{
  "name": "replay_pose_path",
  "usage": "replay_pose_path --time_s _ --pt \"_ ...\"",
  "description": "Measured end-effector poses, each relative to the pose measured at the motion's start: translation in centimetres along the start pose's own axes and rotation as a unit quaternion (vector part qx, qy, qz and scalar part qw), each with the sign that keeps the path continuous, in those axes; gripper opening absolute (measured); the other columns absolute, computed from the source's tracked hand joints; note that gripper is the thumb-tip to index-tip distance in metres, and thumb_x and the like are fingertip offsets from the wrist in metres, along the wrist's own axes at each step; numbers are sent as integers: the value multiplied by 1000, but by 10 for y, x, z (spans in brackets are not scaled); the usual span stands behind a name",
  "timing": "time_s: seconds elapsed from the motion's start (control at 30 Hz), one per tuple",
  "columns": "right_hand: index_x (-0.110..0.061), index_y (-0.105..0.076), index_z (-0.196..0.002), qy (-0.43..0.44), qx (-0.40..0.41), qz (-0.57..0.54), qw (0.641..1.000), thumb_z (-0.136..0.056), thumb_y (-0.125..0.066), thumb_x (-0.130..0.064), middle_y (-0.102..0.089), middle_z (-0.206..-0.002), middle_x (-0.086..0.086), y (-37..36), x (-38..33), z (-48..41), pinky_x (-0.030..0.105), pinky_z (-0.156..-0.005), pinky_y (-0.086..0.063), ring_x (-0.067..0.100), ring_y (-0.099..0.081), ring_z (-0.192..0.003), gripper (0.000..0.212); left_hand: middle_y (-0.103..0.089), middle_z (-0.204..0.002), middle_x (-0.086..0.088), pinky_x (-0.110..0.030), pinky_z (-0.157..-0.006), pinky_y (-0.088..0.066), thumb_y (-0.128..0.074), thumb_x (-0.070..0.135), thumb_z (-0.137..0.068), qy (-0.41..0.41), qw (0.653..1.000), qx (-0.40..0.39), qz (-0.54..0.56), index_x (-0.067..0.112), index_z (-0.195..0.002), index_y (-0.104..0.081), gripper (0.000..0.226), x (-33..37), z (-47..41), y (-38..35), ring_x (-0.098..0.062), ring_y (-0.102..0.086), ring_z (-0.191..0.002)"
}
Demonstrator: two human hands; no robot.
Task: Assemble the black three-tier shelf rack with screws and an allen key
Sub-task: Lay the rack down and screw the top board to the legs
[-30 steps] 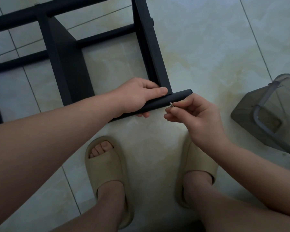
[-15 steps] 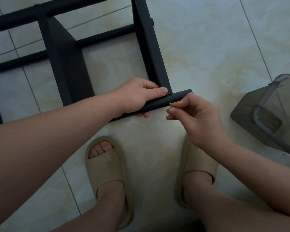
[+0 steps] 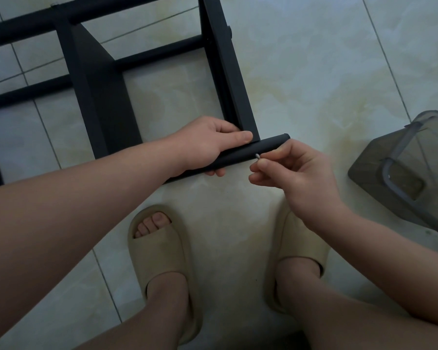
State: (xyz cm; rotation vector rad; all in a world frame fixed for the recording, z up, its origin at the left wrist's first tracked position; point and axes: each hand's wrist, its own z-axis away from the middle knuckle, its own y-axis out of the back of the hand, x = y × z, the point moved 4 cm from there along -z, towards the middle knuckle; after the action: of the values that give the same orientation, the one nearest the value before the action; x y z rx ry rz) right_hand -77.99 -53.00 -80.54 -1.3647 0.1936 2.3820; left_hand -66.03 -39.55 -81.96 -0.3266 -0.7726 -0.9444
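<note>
A: Quick pass; where's the task's thing?
B: The black metal shelf rack [image 3: 106, 92] lies on the pale marbled tile floor [image 3: 314, 72], upper left of the head view; long bars run left to right, flat uprights cross them; the frame runs off the top and left edges.
A: Hands?
B: The left hand [image 3: 208, 145] holds a black round tube [image 3: 250, 152]; fingers curl under it, thumb lies flat along the top; the grip sits at the corner where the tube meets the near end of the rack's right upright; the tube's capped end sticks out to the right past that upright.
A: And the right?
B: The right hand [image 3: 296, 170] pinches a small silver metal piece [image 3: 258, 156] between thumb and forefinger; the other fingers are loosely curled below; the piece's tip touches the near side of the tube, between the left hand and the capped end.
A: Screw or allen key?
B: Cannot tell; too small, mostly hidden by the fingertips.
A: Anything else?
B: Two beige foam slides [image 3: 159, 251] on the person's feet, on the floor below the hands; the right hand hangs above the right one; a smoky grey translucent plastic container [image 3: 402, 178] at the right edge, partly cut off, well apart from the rack; bare forearms come in from both lower corners.
</note>
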Motion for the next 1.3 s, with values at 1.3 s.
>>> replay_pose_path --time_s 1.3 --pt "-18 -58 -77 119 7 237 964 -89 -72 -2 -71 -78 -10 3 -3 0 47 -74 -60 12 -74 -70 24 -60 -49 4 -21 -43 -46 -61 44 -96 -4 1000 10 -16 20 -85 -74 29 4 1 -1 -12 -57 -42"
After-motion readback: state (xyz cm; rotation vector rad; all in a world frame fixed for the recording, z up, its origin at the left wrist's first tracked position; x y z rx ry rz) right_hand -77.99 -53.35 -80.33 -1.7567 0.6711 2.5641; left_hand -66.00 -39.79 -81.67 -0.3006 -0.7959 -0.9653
